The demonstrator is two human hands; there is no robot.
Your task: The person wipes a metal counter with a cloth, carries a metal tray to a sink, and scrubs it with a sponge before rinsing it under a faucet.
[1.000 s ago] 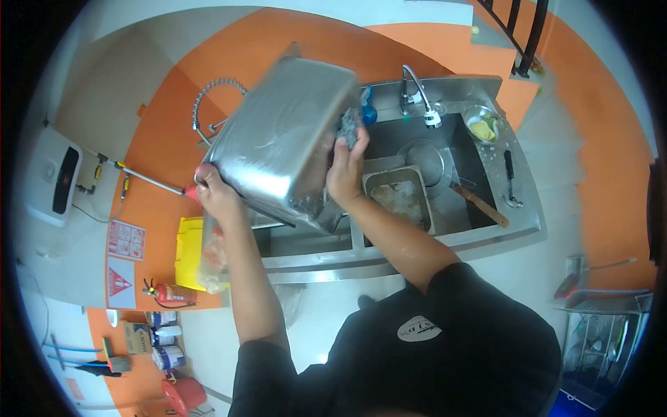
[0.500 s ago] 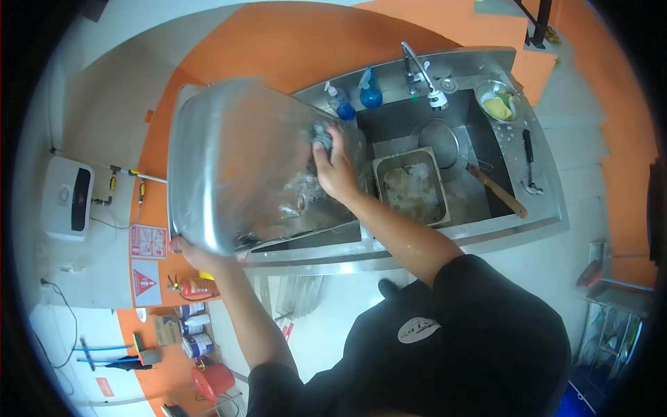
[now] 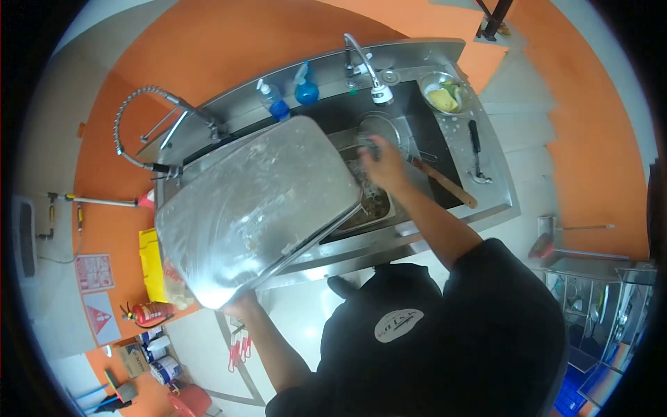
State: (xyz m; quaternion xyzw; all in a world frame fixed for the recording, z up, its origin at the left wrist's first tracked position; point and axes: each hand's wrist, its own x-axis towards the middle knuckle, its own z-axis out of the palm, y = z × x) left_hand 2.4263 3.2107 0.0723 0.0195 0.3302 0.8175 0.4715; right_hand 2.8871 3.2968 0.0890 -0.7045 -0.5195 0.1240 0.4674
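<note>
A large rectangular metal tray (image 3: 257, 201), streaked with suds, lies tilted over the left part of the sink. My left hand (image 3: 241, 306) grips its near lower edge. Over the small metal pan (image 3: 372, 208) in the sink is my right hand (image 3: 383, 163), closed on a grey scrubber (image 3: 369, 144) and slightly blurred. The pan holds cloudy, foamy liquid. Just beyond that hand lies a round strainer (image 3: 389, 128) with a wooden handle (image 3: 448, 184).
Behind the sink are two taps (image 3: 380, 94) (image 3: 167, 94) and two blue-liquid bottles (image 3: 274, 104) (image 3: 306, 90). On the right ledge sit a bowl with yellow sponges (image 3: 442, 97) and a black-handled tool (image 3: 475, 149). A fire extinguisher (image 3: 151, 313) stands lower left.
The tray has come down from a raised, steep position to a flatter one. My right hand has left its surface and moved over the pan with the scrubber. The view has shifted.
</note>
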